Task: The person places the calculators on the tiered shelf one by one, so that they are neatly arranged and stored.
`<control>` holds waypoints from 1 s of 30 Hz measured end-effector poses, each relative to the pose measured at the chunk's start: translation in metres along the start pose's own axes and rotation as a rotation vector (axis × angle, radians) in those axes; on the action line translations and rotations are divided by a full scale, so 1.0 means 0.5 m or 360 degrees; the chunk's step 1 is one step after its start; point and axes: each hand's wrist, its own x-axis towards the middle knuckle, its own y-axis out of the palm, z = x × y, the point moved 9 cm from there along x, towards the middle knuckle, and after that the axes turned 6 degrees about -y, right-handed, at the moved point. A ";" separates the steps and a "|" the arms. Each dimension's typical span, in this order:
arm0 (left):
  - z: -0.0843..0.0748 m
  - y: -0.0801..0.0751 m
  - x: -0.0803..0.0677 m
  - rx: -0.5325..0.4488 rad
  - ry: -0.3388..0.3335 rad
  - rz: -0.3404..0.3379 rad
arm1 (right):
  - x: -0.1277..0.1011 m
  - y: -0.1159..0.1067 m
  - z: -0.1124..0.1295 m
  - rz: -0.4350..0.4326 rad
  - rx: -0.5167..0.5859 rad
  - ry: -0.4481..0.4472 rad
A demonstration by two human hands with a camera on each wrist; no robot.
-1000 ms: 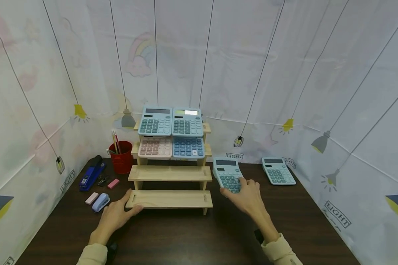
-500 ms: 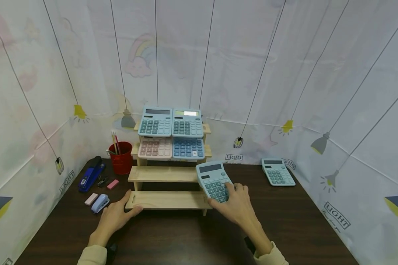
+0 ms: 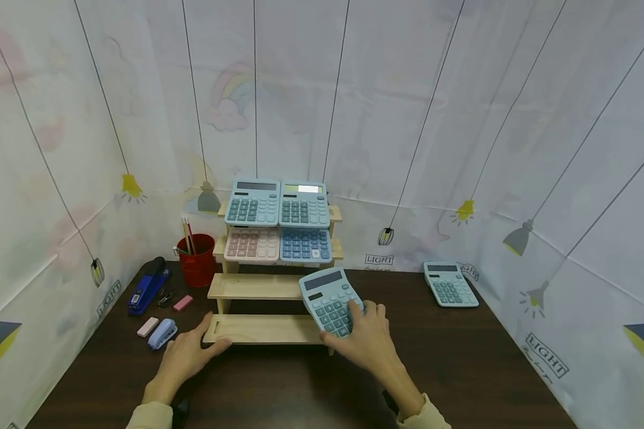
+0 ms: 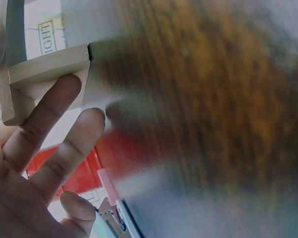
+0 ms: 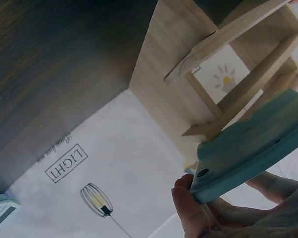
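Since a second ago the right hand has carried the teal calculator leftward off the table, and it now hovers tilted over the right end of the stepped wooden display stand, above its two lower steps. Fingers curl under the calculator's near edge with the thumb along its side, as the right wrist view shows. The left hand lies flat, fingers straight, pressing the bottom step's left corner. The calculator looks a light, rigid plastic slab, smooth-backed and likely a little slippery; taking it by the edges, clear of the keys, seems safest. Left of the left hand sit a small blue stapler and erasers, then a red pencil cup. Beyond, four calculators fill the upper steps; another teal calculator lies far right.
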 end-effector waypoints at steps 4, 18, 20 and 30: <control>0.001 0.000 0.000 0.0010 0.0006 -0.0012 | 0.008 0.008 0.016 -0.0036 -0.0045 -0.0064; 0.006 0.002 0.006 0.0018 0.0005 0.0007 | 0.047 0.035 0.056 -0.0069 -0.0090 -0.0100; 0.005 0.001 0.007 0.0022 0.0003 0.0010 | 0.053 0.040 0.059 -0.0079 -0.0091 -0.0092; 0.003 0.004 0.003 -0.0008 -0.0009 0.0028 | 0.079 0.065 0.072 0.0034 -0.0024 -0.0020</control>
